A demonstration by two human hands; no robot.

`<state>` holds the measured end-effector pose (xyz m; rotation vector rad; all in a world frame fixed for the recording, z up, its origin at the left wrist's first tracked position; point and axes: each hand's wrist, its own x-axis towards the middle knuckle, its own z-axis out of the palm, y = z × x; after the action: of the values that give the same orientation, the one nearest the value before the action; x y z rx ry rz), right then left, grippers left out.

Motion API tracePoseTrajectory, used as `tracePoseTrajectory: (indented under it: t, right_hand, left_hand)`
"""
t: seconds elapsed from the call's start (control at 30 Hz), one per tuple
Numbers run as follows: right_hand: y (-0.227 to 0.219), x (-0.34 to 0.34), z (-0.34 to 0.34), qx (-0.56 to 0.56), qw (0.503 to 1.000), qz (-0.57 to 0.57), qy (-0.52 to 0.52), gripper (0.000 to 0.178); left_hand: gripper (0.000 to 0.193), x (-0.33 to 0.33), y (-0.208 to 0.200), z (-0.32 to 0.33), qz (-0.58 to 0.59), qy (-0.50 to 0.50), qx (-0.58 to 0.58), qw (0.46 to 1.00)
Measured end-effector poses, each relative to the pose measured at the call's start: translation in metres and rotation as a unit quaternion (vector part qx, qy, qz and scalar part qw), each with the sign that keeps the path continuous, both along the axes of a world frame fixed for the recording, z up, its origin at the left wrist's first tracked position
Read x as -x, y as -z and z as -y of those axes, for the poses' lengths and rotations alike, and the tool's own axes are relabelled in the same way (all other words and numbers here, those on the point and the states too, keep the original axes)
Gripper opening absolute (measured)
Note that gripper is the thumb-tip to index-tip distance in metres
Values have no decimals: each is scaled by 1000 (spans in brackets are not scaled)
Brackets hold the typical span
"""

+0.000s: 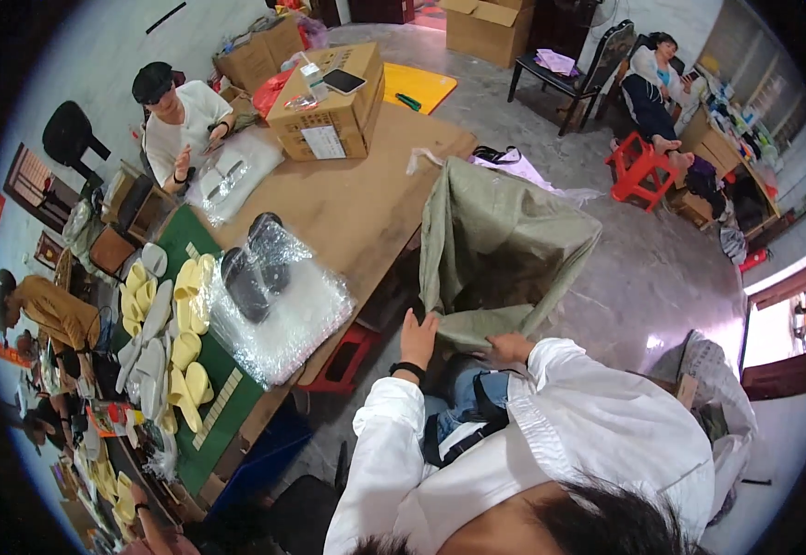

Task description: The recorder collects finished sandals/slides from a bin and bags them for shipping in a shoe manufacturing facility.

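Observation:
A large olive-green woven sack (pixel 523 208) stands in front of me with its mouth held wide, its inside dark. My left hand (pixel 417 338) is closed on the near left corner of the sack's rim. Farther right along the same near edge, my right hand (pixel 511 348) grips the rim, its fingers partly hidden by the fabric. To the left on the table lie a stack of clear plastic bags (pixel 296 324) and, on top, a pair of black slippers (pixel 259 268) in clear wrapping.
Yellow slippers (pixel 184 388) and grey slippers (pixel 148 375) cover a green mat (pixel 236 407) on the brown table (pixel 366 199). A cardboard box (pixel 356 120) bears a phone. Across the table a person handles bagged slippers (pixel 232 176). Red stools (pixel 641 171) and a seated person are at right.

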<state>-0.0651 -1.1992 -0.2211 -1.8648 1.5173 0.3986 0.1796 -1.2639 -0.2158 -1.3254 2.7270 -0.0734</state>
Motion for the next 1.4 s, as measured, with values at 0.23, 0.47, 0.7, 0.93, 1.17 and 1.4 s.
tracePoseTrajectory:
  t: [0.23,0.47,0.7,0.93,1.17,1.4]
  right_hand:
    - [6,49,47,114,979,157,67,62]
    - [-69,133,166,432,892,-87,100,65]
    - [-37,162,208,148,987,-26,50,52]
    - [-40,159,207,191,981,-20,27,45]
    - [-38,134,204,184,980,-76,2,47]
    - [-48,128,209,178,979,-101,-2,52]
  left_hand:
    - [28,26,3,13,-10,-18,-52,998]
    - [27,63,-2,35,230,33,-15,972]
    - [40,78,45,37,212,1,-313,926]
    - [32,76,19,37,283,-19,-258,923]
    - [36,78,-3,27,307,-48,-258,915]
    - [35,107,-25,46,389,-40,-317,864]
